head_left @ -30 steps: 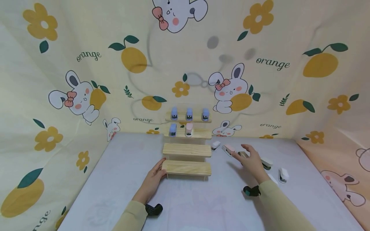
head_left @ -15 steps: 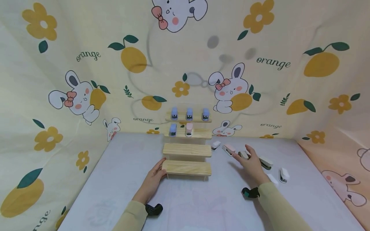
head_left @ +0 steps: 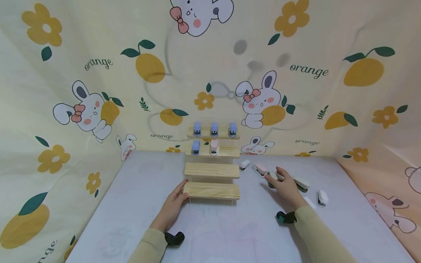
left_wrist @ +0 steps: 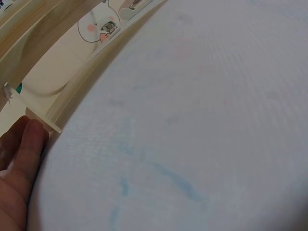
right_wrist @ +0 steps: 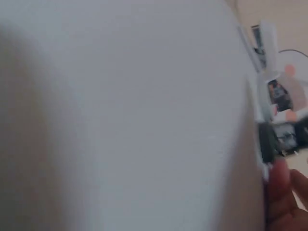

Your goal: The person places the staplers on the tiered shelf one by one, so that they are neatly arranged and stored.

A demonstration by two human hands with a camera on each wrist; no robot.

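Observation:
A stepped wooden display rack (head_left: 212, 191) stands on the table; my left hand (head_left: 172, 204) holds its lowest shelf by the left end. In the left wrist view the fingers (left_wrist: 30, 144) touch a pale leg of the rack. My right hand (head_left: 285, 186) pinches a small stapler with a dark green base (head_left: 271, 180) between thumb and fingers, right of the rack. The right wrist view shows this stapler blurred (right_wrist: 284, 137) at the fingertips. Three blue staplers (head_left: 214, 129) stand on the top shelf. A blue stapler (head_left: 195, 147) and a pink stapler (head_left: 214, 147) occupy the second.
On the table near my right hand lie a white stapler (head_left: 244, 165), a pink stapler (head_left: 260, 170), a pale stapler with a dark green base (head_left: 302, 185) and another white stapler (head_left: 322, 198). Patterned cloth (head_left: 210, 80) hangs behind the table and along its sides.
The green-based stapler has turned in my right fingers, and its dark base now shows on the left. The right hand has shifted only slightly. My left hand stays at the rack.

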